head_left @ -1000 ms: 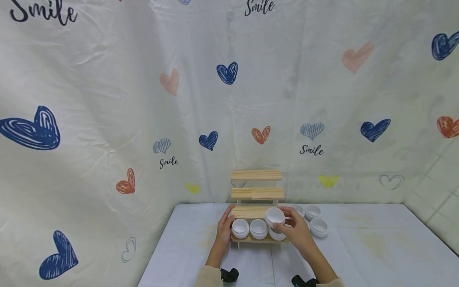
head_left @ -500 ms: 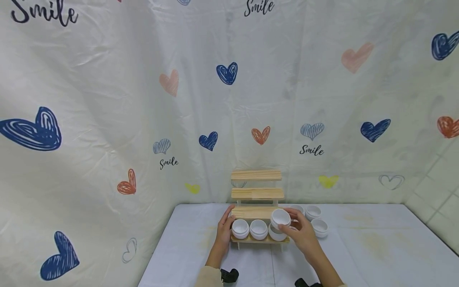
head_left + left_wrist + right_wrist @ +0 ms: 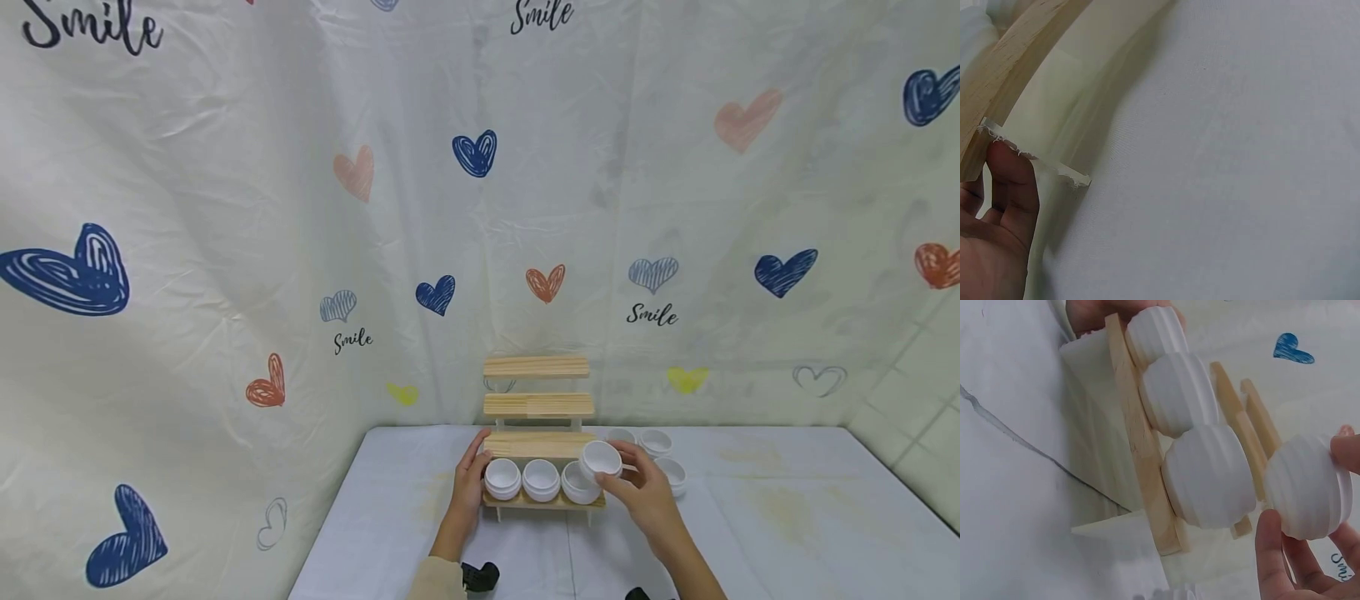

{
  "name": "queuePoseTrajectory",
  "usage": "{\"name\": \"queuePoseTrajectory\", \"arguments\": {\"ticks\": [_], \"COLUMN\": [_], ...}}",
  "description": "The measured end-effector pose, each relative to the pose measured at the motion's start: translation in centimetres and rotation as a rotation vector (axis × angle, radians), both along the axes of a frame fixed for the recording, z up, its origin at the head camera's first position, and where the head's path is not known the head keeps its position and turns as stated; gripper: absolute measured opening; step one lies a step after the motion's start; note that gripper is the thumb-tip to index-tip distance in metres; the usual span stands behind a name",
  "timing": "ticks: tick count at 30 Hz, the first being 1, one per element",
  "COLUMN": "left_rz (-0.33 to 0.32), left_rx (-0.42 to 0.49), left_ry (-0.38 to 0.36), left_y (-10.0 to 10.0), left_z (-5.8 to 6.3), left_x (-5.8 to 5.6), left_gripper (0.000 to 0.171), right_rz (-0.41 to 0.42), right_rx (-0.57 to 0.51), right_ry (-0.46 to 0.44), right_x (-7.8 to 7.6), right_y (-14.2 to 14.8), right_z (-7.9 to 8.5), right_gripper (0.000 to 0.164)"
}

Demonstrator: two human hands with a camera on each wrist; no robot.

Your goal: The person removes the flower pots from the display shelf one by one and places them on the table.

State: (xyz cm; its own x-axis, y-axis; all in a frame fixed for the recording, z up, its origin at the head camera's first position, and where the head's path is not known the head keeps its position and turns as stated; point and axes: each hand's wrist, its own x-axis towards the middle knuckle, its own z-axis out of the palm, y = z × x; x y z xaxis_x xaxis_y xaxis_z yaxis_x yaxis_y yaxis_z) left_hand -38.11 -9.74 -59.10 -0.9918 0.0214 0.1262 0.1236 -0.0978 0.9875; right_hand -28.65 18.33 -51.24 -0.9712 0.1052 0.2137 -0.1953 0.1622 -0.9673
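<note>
A wooden tiered display stand [image 3: 543, 443] with pale side supports faces me. Along its lowest shelf [image 3: 1141, 456] stand three small white ribbed cups [image 3: 541, 477] in a row. My left hand [image 3: 468, 483] holds the stand at its left end; the left wrist view shows the thumb [image 3: 1013, 169] against the side support under a shelf. Between thumb and fingers, my right hand [image 3: 651, 500] pinches another white cup [image 3: 1307, 484], upright with its mouth up. That cup is in the air, just right of and above the rightmost cup on the shelf.
Several more white cups [image 3: 656, 442] stand on the white-covered table [image 3: 757, 517] right of the stand, partly behind my right hand. The upper shelves [image 3: 536, 367] bear nothing. A cloth backdrop [image 3: 570, 208] printed with hearts hangs close behind the stand.
My right hand has moved right and slightly down with its cup, away from above the rightmost shelf cup, which now shows more fully. The left hand keeps its place on the stand.
</note>
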Motion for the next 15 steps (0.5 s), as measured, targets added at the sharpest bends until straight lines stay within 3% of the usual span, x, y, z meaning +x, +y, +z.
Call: {"name": "queuePoseTrajectory", "arguments": {"ticks": [15], "left_rz": [0.006], "left_rx": [0.009], "left_ry": [-0.005], "left_y": [0.0], "left_z": [0.0], "left_x": [0.1], "left_gripper": [0.049], "right_rz": [-0.05], "right_rx": [-0.031], "right_ry": [-0.044], "right_x": [0.2], "right_y": [2.0], "right_z": [-1.1], "right_gripper": [0.064]}}
